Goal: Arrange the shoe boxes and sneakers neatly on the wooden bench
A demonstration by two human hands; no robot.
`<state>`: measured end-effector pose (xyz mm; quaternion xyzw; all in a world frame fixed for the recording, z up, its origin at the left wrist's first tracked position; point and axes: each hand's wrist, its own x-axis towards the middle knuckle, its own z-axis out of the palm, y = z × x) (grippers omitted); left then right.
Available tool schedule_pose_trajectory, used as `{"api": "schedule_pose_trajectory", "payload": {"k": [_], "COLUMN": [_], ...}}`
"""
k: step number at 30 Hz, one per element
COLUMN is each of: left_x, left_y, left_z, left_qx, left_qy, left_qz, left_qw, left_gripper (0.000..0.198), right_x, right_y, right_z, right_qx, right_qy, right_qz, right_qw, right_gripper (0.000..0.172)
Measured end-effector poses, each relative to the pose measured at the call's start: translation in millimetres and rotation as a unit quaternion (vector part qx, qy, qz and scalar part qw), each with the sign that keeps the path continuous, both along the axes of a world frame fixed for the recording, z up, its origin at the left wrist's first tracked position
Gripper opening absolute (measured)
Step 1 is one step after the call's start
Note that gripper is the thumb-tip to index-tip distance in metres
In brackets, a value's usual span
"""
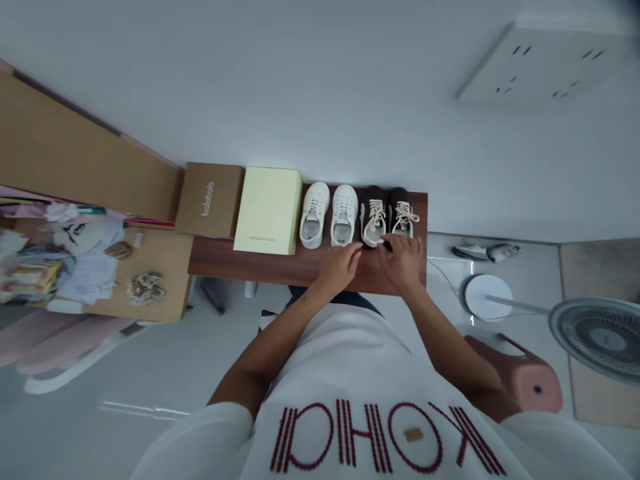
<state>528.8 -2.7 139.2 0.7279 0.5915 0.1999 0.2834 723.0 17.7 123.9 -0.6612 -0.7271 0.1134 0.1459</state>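
Seen from the head of a person in a white T-shirt (360, 433) with red stitched lettering, two bare forearms reach forward, elbows out, to the near edge of a reddish-brown wooden desk (305, 275). The left hand (339, 268) lies slightly open, its fingers (354, 250) just beside a white lace-up sneaker (344, 215). The right hand (401, 263) is drawn narrower, its fingers (384, 243) on the near end of a dark brown sneaker with cream laces (374, 217); whether they grip it cannot be told. A matching dark brown sneaker (404, 213) and a second white sneaker (315, 215) complete a tight row of four. With so little space between them, a hasty sideways tug could topple a neighbouring shoe, and loose laces could snag on the fingers. Past the white pair stand a pale yellow shoebox (267, 210) and a brown cardboard box (210, 199) printed "balabala". Off to the right, on the floor, are a pink plastic stool (525, 377) and a round grey fan (600, 340)
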Motion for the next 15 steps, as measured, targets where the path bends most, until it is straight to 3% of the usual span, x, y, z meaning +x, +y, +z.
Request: {"api": "schedule_pose_trajectory", "payload": {"k": [3,6,8,12,15], "left_x": [-51,-102,-135,-178,-173], "left_y": [-42,-76,-89,-84,-56], "left_z": [-3.3,-16.5,-25.8,-37.3,-41.8], "left_qx": [-0.087,-0.195,-0.258,-0.303,-0.27], "left_qy": [-0.042,-0.007,0.023,0.035,0.022], "left_qz": [0.014,0.057,0.068,0.065,0.012], "left_qw": [0.995,0.979,0.964,0.95,0.962], "left_gripper": [0.03,0.029,0.029,0.027,0.025], "right_x": [-24,-48,-62,-89,-114], "right_y": [-25,-49,-62,-73,-62], "right_z": [-2.7,-16.5,-26.9,-38.1,-36.6], "right_qx": [-0.063,-0.211,-0.308,-0.374,-0.357], "right_qy": [0.037,0.036,0.004,-0.022,-0.02], "right_qz": [0.077,0.167,0.172,0.106,0.061], "right_qw": [0.994,0.962,0.935,0.921,0.932], "right_gripper": [0.033,0.032,0.033,0.036,0.036]}}
